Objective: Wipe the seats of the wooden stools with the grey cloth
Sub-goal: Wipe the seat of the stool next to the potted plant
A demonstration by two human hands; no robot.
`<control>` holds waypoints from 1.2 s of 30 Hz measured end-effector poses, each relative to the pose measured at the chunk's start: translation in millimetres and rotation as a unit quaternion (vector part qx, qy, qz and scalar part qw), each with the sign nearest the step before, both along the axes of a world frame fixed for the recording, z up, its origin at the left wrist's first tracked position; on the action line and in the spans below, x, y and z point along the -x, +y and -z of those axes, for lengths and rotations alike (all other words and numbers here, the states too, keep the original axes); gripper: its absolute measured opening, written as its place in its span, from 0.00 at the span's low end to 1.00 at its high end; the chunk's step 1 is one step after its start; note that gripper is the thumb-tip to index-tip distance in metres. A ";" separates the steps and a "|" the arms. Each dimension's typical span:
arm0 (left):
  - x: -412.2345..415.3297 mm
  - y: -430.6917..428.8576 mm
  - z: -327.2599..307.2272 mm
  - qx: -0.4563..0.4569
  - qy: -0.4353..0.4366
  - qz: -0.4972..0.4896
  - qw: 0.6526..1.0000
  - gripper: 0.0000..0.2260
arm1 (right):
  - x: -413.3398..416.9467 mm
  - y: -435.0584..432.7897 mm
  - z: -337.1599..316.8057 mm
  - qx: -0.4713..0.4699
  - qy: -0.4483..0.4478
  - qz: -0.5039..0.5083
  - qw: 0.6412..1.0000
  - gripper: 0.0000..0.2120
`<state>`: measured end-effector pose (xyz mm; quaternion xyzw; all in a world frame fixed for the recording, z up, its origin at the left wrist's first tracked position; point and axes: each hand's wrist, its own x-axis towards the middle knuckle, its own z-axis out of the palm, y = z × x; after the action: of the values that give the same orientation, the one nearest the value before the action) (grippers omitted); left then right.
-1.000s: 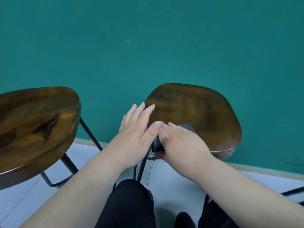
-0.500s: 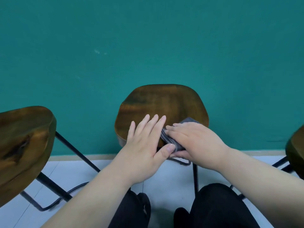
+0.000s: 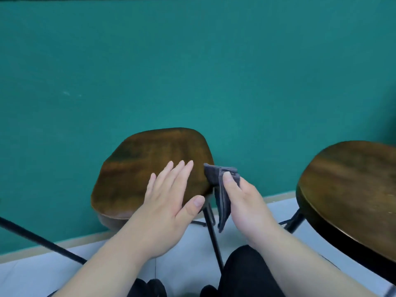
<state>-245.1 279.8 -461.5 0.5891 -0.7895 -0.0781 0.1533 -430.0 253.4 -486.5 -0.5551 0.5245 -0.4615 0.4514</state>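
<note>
A dark wooden stool [image 3: 137, 168] on thin black legs stands in the middle, against the wall. My left hand [image 3: 167, 200] lies flat over the front right part of its seat, fingers straight. Just off the seat's right edge my right hand [image 3: 244, 202] pinches the folded grey cloth [image 3: 222, 191], thumb on top, and the cloth hangs down in the air beside the seat. A second wooden stool [image 3: 351, 189] stands at the right edge of the view.
A teal wall [image 3: 192, 71] rises close behind the stools. The pale floor [image 3: 27, 275] runs below, and a black stool leg [image 3: 42, 241] crosses the lower left. My dark-trousered knees [image 3: 242, 273] are at the bottom.
The view has swung right: the left stool is gone and a right one has come in. My right hand has lifted the cloth off the seat to its right edge.
</note>
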 end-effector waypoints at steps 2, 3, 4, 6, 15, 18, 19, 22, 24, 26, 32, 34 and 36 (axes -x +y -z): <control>22.8 -3.8 -8.6 -0.020 0.016 0.027 0.999 0.24 | 20.3 10.6 2.5 -0.095 -0.184 0.058 0.977 0.16; 34.3 -5.4 -12.4 -0.027 0.025 0.044 0.998 0.24 | 31.7 17.6 2.4 -0.126 -0.256 0.086 0.954 0.18; 46.0 -7.4 -14.7 -0.026 0.035 0.068 0.997 0.24 | 44.1 24.8 1.9 -0.141 -0.308 0.113 0.934 0.22; 69.2 -14.7 -13.9 -0.013 0.051 0.124 0.991 0.28 | 74.1 42.6 -2.5 -0.163 -0.365 0.165 0.902 0.29; 186.3 -35.7 -7.4 -0.022 0.089 0.291 0.952 0.33 | 215.2 161.5 -51.2 0.031 -0.412 0.246 0.877 0.28; 220.0 -38.4 0.8 -0.031 0.100 0.306 0.946 0.38 | 250.2 181.2 -41.1 0.032 -0.314 0.422 0.850 0.29; 230.4 -39.6 4.7 -0.032 0.102 0.302 0.947 0.40 | 256.7 188.3 -33.5 0.079 -0.271 0.401 0.871 0.27; 263.3 -42.7 14.5 -0.022 0.098 0.283 0.954 0.43 | 273.3 192.5 -31.2 0.031 -0.010 0.491 0.871 0.15; 281.1 -45.9 17.7 -0.001 0.092 0.264 0.960 0.45 | 268.8 186.5 -27.4 0.020 0.134 0.492 0.860 0.13; 296.9 -50.3 18.0 0.019 0.086 0.248 0.965 0.45 | 265.3 179.7 -20.6 -0.002 0.238 0.417 0.877 0.13; 315.1 -56.7 24.9 0.063 0.059 0.220 0.972 0.42 | 262.6 162.9 -18.2 -0.045 0.249 0.405 0.879 0.16; 314.3 -55.6 27.0 0.069 0.057 0.219 0.972 0.41 | 276.9 162.1 -28.1 -0.034 0.081 0.492 0.866 0.16; 314.9 -55.9 28.2 0.070 0.052 0.217 0.972 0.42 | 291.8 162.2 -45.2 0.004 -0.096 0.561 0.822 0.19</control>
<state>-560.0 223.9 -489.8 0.3863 -0.8932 -0.0844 0.2143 -721.8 415.6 -441.3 -0.1197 0.6974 -0.6881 0.1607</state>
